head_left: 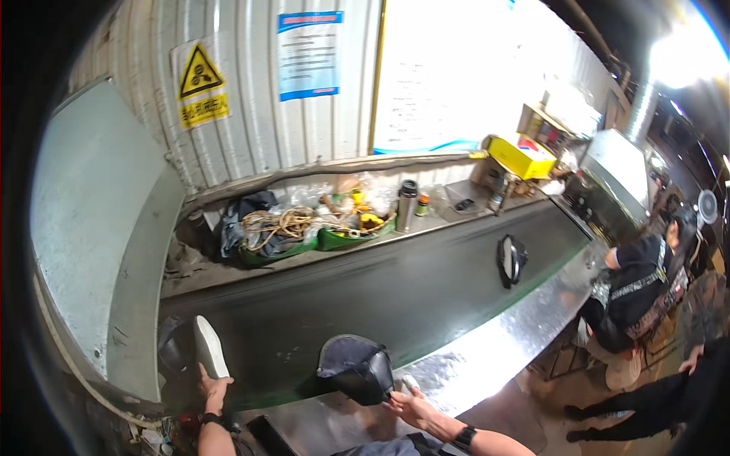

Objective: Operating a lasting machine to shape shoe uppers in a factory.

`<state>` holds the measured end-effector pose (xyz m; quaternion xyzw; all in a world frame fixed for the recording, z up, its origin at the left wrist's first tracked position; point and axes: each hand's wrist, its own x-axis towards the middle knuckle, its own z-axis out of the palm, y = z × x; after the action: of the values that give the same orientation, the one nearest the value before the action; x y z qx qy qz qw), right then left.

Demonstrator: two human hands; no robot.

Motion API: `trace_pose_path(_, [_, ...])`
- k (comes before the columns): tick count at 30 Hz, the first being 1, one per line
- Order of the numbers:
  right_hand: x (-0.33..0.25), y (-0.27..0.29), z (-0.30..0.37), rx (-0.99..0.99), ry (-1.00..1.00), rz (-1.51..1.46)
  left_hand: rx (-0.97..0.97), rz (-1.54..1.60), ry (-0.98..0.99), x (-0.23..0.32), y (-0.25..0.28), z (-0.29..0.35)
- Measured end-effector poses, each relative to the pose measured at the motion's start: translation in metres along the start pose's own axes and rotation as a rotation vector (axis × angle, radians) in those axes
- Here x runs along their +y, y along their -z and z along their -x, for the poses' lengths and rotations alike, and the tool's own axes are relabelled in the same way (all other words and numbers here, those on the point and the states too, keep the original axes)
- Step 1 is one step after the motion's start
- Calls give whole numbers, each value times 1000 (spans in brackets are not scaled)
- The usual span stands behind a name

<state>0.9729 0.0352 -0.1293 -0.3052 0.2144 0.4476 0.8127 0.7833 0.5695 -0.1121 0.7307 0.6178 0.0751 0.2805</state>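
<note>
A: What forms the rear wall [255, 144]?
B: Pale corrugated panels. A yellow warning sign [201, 82], a blue-edged notice [310, 57] and a large white board [437, 83] face the work area. A ledge [201, 280] runs along the base.
A: Lighting?
B: Bright light [688, 49], upper right, near a silver duct [642, 110].
A: Floor?
B: Brownish-grey floor [532, 406], lower right.

Dark belt [281, 327], surface scuffed. Clock taken from its middle: black-and-white shoe piece [515, 262] lies on it toward three. Shelf [205, 279] adjoins at twelve, bearing green containers [356, 237] at eleven, steel flask [407, 207] at one. Metal worktop [487, 334] adjoins at four.
</note>
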Motion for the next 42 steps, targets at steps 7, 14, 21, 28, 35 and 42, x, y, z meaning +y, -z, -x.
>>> trace_pose_path(7, [-61,0,76,86,198,-115,222,-337,-820,107,45,196])
trace_pose_path(14, [-77,38,98,-143,211,-214,227,-129,-1441,148,-42,342])
trace_pose_path(21, [-101,105,166,185,297,-393,40,-82,-1950,136,-110,439])
trace_pose_path(28, [-108,113,191,46,508,-174,-67,-232,-2054,131,-154,462])
trace_pose_path(35, [-114,142,205,248,447,-254,-689,551,-1271,157,-108,450])
trace_pose_path(42, [-107,32,248,-62,770,1460,-1161,1019,445,190,-109,369])
